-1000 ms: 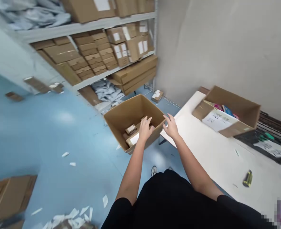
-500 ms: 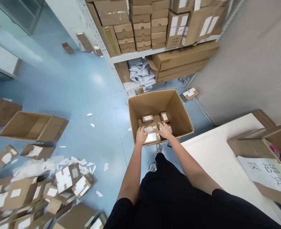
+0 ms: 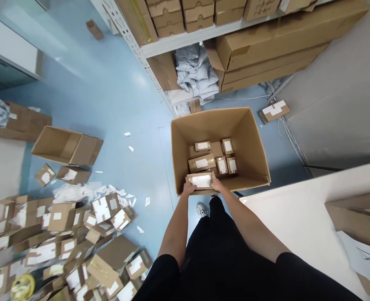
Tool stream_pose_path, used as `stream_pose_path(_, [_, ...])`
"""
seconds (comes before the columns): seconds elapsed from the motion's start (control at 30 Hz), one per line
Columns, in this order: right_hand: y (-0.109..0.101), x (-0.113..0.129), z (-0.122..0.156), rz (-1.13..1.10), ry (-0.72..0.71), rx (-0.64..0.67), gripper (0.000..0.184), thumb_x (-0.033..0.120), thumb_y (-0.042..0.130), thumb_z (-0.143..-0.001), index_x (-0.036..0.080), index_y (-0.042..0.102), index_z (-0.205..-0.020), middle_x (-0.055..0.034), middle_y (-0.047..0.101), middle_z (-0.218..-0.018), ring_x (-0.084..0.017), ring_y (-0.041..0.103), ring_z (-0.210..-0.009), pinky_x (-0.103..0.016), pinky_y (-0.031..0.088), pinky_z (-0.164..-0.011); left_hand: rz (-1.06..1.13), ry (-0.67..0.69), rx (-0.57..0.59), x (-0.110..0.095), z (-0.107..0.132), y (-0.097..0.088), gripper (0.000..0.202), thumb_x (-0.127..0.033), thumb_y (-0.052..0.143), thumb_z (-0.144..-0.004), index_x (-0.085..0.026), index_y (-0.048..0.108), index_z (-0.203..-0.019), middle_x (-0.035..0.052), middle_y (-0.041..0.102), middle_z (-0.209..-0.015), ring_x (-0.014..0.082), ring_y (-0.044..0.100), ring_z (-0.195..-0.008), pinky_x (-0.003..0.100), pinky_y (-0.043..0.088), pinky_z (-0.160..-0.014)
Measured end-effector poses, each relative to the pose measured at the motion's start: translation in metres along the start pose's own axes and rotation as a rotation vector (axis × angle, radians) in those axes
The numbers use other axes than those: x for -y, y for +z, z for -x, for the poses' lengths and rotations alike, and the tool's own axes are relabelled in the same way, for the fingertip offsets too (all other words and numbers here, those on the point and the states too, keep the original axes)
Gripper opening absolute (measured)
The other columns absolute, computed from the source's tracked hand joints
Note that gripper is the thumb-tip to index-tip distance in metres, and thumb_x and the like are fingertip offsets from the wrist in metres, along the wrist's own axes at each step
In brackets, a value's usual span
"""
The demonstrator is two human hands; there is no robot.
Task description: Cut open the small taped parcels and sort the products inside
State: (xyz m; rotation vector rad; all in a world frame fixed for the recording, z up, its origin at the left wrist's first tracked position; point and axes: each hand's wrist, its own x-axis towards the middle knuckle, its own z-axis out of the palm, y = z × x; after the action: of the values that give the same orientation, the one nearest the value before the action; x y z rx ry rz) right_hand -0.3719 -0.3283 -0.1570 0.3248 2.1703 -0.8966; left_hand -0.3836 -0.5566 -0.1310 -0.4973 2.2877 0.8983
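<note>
Both hands reach into a large open cardboard box on the floor. My left hand grips the left end of a small cardboard box with a white label. At its right end, my right hand holds the same box. Just beyond it lies a longer labelled carton. Farther in are a small taped carton and another small carton. To the right, two small cartons stand side by side.
Ahead stands a metal shelf loaded with cartons and grey plastic mailers. A white table is at the right. Many used cartons and paper scraps cover the floor at left. A labelled carton lies by cables.
My right hand has moved from the middle cartons to the near small box's right end. Both hands now hold that box. The camera view has shifted, with the large box appearing bigger.
</note>
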Motion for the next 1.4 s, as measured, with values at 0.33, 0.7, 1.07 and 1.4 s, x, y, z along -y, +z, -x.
stream_pose_path(0.33, [-0.061,0.041,0.076,0.038,-0.25,-0.385,0.103,0.027,0.079,-0.079,0.028,0.029,-0.169,-0.0096,0.065,-0.128,-0.027,0.064,-0.121,-0.036,0.049,-0.104,0.108,0.284,-0.207,-0.053,0.067,-0.043,0.087,-0.02,0.072,-0.08,-0.03,0.039,-0.16,0.0121,0.057,-0.142,0.0277,0.07,-0.115,0.043,0.055,-0.103])
stream_pose_path(0.7, [-0.061,-0.005,0.247,0.019,-0.153,-0.972,0.071,0.028,0.073,-0.089,0.027,0.052,-0.157,-0.0118,0.063,-0.13,-0.028,0.061,-0.122,-0.039,0.049,-0.107,0.157,0.854,-0.236,-0.105,0.157,-0.019,0.062,-0.025,0.069,-0.088,-0.029,0.059,-0.149,0.0106,0.053,-0.137,0.0259,0.062,-0.129,0.041,0.049,-0.116])
stream_pose_path(1.07, [0.032,-0.185,0.456,-0.201,0.409,-1.154,0.05,0.032,0.056,-0.101,0.021,0.061,-0.149,-0.013,0.066,-0.117,-0.026,0.064,-0.111,-0.034,0.05,-0.098,-0.058,1.187,0.374,-0.129,0.284,0.171,0.05,-0.024,0.071,-0.086,-0.022,0.071,-0.136,0.013,0.06,-0.135,0.0287,0.062,-0.13,0.043,0.05,-0.115])
stream_pose_path(1.4, [0.101,-0.332,0.582,-0.485,0.647,-1.175,0.05,0.029,0.052,-0.103,0.02,0.06,-0.151,-0.0128,0.071,-0.126,-0.025,0.067,-0.113,-0.031,0.05,-0.097,-0.285,1.39,0.722,-0.185,0.407,0.386,0.044,-0.021,0.069,-0.089,-0.023,0.072,-0.133,0.0114,0.061,-0.145,0.0274,0.054,-0.143,0.044,0.043,-0.122])
